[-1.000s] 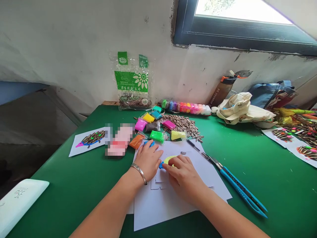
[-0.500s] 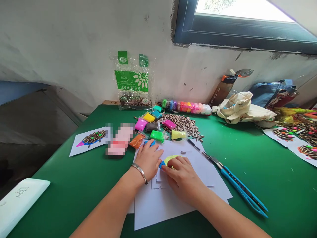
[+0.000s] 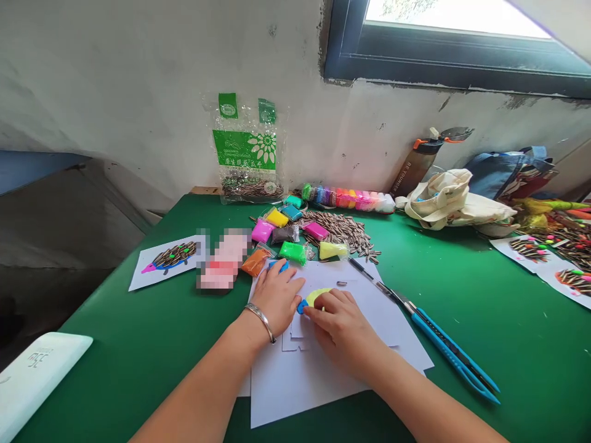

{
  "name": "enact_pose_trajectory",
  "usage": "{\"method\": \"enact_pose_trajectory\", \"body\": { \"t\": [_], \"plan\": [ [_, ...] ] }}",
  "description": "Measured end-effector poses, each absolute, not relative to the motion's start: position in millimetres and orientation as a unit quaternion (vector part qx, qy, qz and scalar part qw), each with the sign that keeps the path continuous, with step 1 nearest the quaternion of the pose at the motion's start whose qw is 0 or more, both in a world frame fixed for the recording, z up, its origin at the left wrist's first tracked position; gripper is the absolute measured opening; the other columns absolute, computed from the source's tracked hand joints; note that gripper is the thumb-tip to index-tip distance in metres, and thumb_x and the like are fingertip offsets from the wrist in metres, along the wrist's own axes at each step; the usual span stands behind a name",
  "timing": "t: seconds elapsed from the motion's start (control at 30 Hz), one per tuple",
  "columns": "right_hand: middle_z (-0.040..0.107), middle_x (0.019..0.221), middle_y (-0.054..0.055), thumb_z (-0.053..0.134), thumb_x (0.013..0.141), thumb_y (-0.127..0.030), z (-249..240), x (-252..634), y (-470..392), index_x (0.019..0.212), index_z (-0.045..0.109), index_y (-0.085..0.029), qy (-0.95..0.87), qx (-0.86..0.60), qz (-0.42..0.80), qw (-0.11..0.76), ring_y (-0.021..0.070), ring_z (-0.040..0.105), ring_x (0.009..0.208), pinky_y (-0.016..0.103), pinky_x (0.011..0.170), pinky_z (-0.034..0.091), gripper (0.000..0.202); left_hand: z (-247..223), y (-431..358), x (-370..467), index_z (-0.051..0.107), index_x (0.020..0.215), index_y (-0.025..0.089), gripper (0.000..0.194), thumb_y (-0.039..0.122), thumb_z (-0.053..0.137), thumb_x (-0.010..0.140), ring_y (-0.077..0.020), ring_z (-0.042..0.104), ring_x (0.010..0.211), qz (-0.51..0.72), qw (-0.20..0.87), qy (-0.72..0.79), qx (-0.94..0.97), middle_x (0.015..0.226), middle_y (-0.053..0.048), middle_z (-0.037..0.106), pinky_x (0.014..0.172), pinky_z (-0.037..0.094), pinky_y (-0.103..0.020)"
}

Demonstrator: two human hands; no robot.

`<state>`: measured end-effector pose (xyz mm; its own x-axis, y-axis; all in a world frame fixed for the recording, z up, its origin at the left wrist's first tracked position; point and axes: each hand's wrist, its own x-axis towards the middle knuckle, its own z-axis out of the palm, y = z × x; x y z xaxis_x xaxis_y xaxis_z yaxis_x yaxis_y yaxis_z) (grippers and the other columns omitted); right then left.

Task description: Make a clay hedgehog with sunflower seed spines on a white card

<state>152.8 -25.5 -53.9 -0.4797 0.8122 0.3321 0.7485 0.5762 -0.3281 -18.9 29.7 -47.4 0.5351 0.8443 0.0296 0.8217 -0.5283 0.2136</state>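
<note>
My left hand (image 3: 277, 300) lies with its fingers spread on white paper (image 3: 281, 394), steadying against the sheets beside a blue packet (image 3: 279, 266) that its fingertips partly cover. A small lump of blue modelling clay (image 3: 302, 306) sits at the left edge of a flat yellow clay shape (image 3: 317, 296). Curled over that yellow shape, my right hand (image 3: 344, 326) has its fingertips closed at the blue clay; the fingers hide much of the yellow. One sunflower seed (image 3: 341, 283) rests on the paper above my right hand.
Clay packets (image 3: 293, 252) and a seed pile (image 3: 341, 231) lie behind the paper. A pen (image 3: 372, 277) and blue-handled scissors (image 3: 455, 354) flank it on the right. At left are a hedgehog picture (image 3: 168, 261) and a white device (image 3: 44, 375). A seed bag (image 3: 247, 154) leans on the wall.
The fingers of my right hand have shifted slightly at the blue clay, showing a little more of it. My left hand keeps its place.
</note>
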Motion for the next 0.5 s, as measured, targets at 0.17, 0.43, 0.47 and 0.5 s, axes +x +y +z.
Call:
{"method": "enact_pose_trajectory", "body": {
  "t": [0.17,0.43,0.47,0.5],
  "plan": [
    [0.058,0.082,0.005,0.051,0.08,-0.007,-55.2,157.5,-22.6,0.095,0.066,-0.02,-0.846,-0.471,0.067,0.242,0.0157,0.044,0.076,0.03,0.07,0.031,0.025,-47.5,29.4,-19.0,0.059,0.113,0.027,0.03,0.023,0.051,0.085,-0.0309,0.029,0.13,0.064,0.088,0.476,0.872,0.126,-0.005,0.054,0.103,0.031,-0.051],
    [0.057,0.077,0.005,0.05,0.081,-0.008,-55.4,157.4,-24.8,0.087,0.067,-0.021,-0.846,-0.472,0.073,0.238,0.0162,0.044,0.076,0.03,0.07,0.032,0.022,-46.0,29.8,-20.8,0.059,0.113,0.028,0.03,0.021,0.05,0.085,-0.0313,0.028,0.131,0.061,0.096,0.472,0.874,0.128,-0.004,0.053,0.103,0.03,-0.051],
    [0.057,0.077,0.005,0.05,0.081,-0.009,-54.8,157.3,-25.2,0.086,0.067,-0.02,-0.847,-0.471,0.075,0.237,0.0164,0.044,0.077,0.031,0.07,0.032,0.021,-45.8,29.7,-20.8,0.059,0.113,0.027,0.029,0.022,0.05,0.085,-0.0315,0.028,0.131,0.061,0.095,0.472,0.875,0.128,-0.005,0.053,0.103,0.03,-0.051],
    [0.057,0.077,0.005,0.05,0.081,-0.009,-54.2,157.1,-25.4,0.085,0.067,-0.02,-0.847,-0.47,0.077,0.236,0.0166,0.044,0.077,0.031,0.07,0.032,0.021,-45.6,29.5,-20.6,0.059,0.113,0.027,0.029,0.023,0.05,0.085,-0.0318,0.028,0.131,0.06,0.095,0.472,0.875,0.128,-0.005,0.053,0.103,0.03,-0.052]
  ]
}}
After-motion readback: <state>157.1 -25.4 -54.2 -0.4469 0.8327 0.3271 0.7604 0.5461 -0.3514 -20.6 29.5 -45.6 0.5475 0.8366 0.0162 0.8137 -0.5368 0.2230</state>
